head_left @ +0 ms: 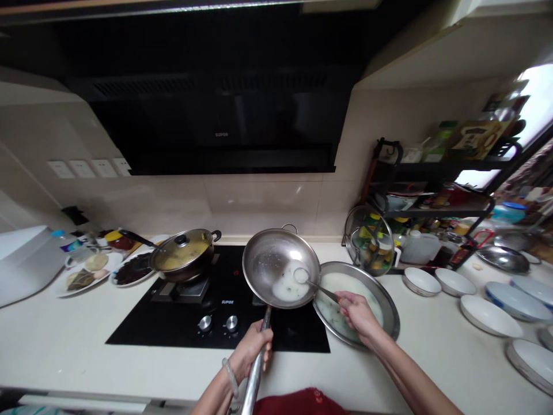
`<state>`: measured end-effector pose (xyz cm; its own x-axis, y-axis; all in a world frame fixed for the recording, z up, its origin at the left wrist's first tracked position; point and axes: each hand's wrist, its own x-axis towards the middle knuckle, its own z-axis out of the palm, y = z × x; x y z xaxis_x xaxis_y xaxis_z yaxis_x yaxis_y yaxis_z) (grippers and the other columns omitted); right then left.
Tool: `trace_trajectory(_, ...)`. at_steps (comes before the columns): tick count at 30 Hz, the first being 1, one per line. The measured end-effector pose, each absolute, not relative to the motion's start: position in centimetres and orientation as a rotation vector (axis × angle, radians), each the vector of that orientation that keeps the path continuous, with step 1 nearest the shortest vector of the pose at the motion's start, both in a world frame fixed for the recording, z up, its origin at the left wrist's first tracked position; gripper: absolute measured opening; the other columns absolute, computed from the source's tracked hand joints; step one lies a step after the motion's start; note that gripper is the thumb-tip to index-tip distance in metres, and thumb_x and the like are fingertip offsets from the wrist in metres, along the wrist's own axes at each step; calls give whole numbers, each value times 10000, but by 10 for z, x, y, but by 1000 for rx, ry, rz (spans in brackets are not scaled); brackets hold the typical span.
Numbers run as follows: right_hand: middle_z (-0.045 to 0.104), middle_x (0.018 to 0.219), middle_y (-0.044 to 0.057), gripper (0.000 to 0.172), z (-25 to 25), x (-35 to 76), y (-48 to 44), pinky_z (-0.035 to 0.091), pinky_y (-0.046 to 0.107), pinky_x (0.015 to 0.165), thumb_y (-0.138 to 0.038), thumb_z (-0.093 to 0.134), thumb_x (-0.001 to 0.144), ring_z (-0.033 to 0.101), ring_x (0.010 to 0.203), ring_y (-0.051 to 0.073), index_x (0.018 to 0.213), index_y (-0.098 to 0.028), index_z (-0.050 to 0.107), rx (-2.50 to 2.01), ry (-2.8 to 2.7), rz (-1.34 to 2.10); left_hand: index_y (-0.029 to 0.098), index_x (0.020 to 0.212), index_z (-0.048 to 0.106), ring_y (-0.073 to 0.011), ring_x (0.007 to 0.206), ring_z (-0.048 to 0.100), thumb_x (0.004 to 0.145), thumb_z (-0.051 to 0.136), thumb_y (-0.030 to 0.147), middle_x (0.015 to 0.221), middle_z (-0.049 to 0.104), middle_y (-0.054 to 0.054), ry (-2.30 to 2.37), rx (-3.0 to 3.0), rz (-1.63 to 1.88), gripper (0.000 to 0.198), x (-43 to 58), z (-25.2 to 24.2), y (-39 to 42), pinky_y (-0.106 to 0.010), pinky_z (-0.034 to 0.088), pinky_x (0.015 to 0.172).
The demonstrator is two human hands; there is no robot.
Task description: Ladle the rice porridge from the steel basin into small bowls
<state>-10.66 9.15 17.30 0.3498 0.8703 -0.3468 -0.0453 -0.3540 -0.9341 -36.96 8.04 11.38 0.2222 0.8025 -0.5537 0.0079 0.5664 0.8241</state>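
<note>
My left hand [256, 347] is closed around the long metal handle of a wok [268, 256], which is tilted over the right side of the stove. A pool of whitish soup [288, 288] with green bits lies at the low right of the wok. My right hand [356, 311] grips a ladle [301, 276] whose bowl is in that soup. Just right of the wok, overlapped by its rim, a wide metal basin [391, 311] holds more of the same pale soup. My right forearm passes over the basin's rim.
A lidded pan [184, 253] stands on the left burner of the black stove [173, 323]. Plates of food [82, 276] lie further left. A glass lid [369, 239] leans by the spice rack [436, 167]. Several white bowls [490, 316] spread along the right counter. A range hood [216, 115] hangs above.
</note>
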Motion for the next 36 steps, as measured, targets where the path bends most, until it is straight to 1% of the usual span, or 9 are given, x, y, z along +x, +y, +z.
trace_trajectory(12,400,420,-72,257,175,-105,88,141,137,344,-173,606,691,282,329,30,940,-107,619,-1589,-662,1238,227,694,364,-68,316,331,635,492,166,448,431,75,1230,823,646,154,-369,114,80,-168,299,282)
trace_trajectory(21,366,412,-100,359,180,-93,79,94,148,366,-224,629,645,238,327,22,983,-107,600,-1528,-619,1286,228,689,360,-67,313,325,654,501,183,441,423,77,1219,833,661,153,-370,113,80,-167,291,289)
trace_trajectory(29,367,416,-114,548,188,-64,58,71,169,407,-292,668,555,207,351,17,1051,-88,554,-1495,-557,1250,231,691,364,-64,318,316,604,515,218,433,405,88,1216,832,663,175,-369,118,77,-168,297,283)
trace_trajectory(33,361,425,-117,626,186,-42,44,85,180,416,-327,694,518,222,365,25,1076,-82,552,-1511,-536,1199,233,691,364,-67,316,318,598,524,235,431,406,86,1209,833,668,185,-370,116,78,-175,300,278)
trace_trajectory(36,376,440,-105,643,180,-27,33,111,188,416,-354,689,520,253,373,40,1086,-72,573,-1571,-541,1137,233,696,366,-66,318,317,590,533,248,439,410,86,1202,836,674,198,-370,114,79,-173,289,273)
